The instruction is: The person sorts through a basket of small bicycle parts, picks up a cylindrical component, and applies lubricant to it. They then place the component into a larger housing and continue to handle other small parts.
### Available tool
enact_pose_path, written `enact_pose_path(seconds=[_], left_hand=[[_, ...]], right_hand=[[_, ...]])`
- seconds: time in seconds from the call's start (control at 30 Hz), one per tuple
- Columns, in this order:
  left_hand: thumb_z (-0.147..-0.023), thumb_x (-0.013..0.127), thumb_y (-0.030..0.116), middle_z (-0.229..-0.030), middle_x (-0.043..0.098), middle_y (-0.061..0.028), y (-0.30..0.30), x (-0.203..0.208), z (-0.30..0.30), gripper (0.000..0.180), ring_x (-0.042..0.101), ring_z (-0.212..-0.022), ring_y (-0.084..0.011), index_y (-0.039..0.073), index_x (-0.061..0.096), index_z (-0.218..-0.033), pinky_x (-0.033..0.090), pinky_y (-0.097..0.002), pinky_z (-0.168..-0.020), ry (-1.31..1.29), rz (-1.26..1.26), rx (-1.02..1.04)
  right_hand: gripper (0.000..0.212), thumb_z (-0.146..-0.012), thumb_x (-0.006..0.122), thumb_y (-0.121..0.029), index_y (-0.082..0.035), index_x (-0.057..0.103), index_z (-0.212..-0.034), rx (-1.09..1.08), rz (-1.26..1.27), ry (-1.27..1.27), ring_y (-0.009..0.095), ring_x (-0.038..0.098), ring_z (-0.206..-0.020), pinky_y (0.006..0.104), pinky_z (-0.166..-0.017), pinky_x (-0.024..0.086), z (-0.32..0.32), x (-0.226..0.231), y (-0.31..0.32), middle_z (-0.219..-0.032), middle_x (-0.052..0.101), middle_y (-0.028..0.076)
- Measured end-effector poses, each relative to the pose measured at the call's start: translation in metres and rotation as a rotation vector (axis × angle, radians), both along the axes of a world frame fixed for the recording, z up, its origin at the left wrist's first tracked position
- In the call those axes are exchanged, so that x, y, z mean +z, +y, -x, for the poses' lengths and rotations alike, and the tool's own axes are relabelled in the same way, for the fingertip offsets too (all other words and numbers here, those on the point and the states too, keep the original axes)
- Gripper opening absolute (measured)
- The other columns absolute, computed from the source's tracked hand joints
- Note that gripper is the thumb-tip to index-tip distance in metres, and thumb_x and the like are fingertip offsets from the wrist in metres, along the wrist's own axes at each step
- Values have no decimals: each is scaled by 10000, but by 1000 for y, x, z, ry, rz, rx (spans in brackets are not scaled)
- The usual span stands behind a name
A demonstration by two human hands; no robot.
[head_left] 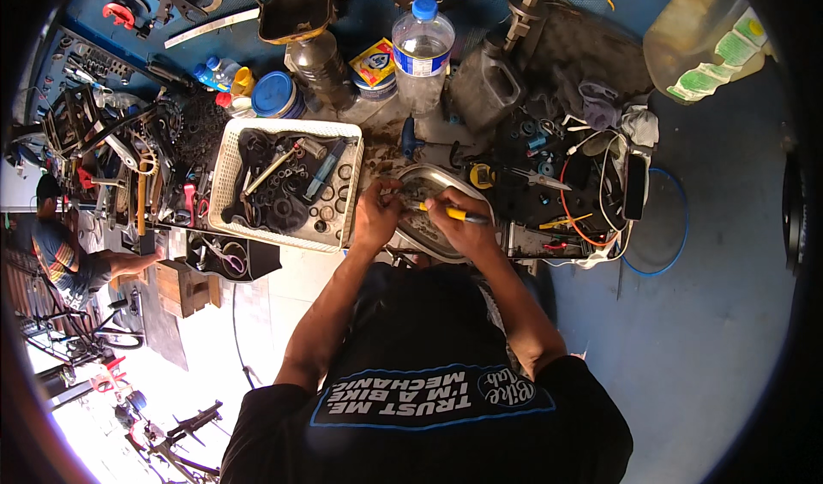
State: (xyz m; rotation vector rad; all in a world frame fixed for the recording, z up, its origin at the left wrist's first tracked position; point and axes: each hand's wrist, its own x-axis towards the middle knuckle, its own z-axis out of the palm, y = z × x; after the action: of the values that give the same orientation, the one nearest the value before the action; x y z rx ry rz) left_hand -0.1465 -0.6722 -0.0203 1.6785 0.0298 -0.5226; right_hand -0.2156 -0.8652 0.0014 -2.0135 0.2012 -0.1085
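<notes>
Both my hands work close together over an oval metal tray point(441, 174) at the near edge of the bench. My right hand point(463, 231) grips a slim tool with a yellow-and-black handle point(468, 216), its far end pointing toward the left hand. The tool's tip is too small to make out. My left hand point(375, 218) is closed, fingers pinched at the tool's end; what they hold is hidden. Left of the hands lies a white plastic basket point(287, 240) with small rings, dark parts, a hammer-like tool point(273, 171) and a blue-handled tool point(324, 175).
Behind the tray stand a clear bottle with blue cap point(423, 64), a dark jug point(489, 85) and a blue-handled tool point(411, 141). Scissors point(544, 180), cables and a phone point(635, 186) lie right. Bike parts crowd the left; a person point(64, 244) sits beyond.
</notes>
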Motion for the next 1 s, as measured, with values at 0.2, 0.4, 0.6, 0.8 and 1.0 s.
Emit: enact_pose_path(seconds=[0.2,0.4,0.6,0.8,1.0], left_hand=[[-954,605,-61,-997,746,-214,5,10,-6,194,782,-863,-260,-118,618,-1139,692,-336,-740,99,66,8],[-942,643,-53,-1017,755,-201,13,-11,-11,213,769,-847,-231,-127,667,-1140,678,-325,-724,120,133,-26],[-958,651,-20,-982,785,-197,8,-5,-12,188,780,-799,-226,-118,704,-1109,671,-314,-696,131,103,-64],[-1002,595,-15,-976,788,-191,13,-13,-12,218,783,-779,-228,-90,715,-1167,669,-321,-678,45,-37,-135],[-1003,580,-41,-1035,788,-148,14,-10,-14,301,766,-781,-202,-40,701,-1279,642,-305,-683,24,53,-90]], right_hand=[[186,-969,780,-177,2,729,-977,128,-69,-86,133,705,-740,292,-714,552,3,18,-6,-829,753,100],[174,-930,800,-156,-14,700,-947,115,70,-53,231,756,-797,328,-710,560,-2,19,-13,-889,742,146],[162,-944,790,-157,-9,738,-981,186,-38,-191,144,707,-746,304,-712,549,-6,17,-16,-830,738,106],[161,-927,800,-132,7,734,-977,224,4,-72,179,749,-804,312,-744,565,-5,17,-17,-880,758,121],[181,-931,799,-188,-18,743,-962,218,329,-233,309,757,-814,356,-747,577,-13,2,-14,-921,768,140]])
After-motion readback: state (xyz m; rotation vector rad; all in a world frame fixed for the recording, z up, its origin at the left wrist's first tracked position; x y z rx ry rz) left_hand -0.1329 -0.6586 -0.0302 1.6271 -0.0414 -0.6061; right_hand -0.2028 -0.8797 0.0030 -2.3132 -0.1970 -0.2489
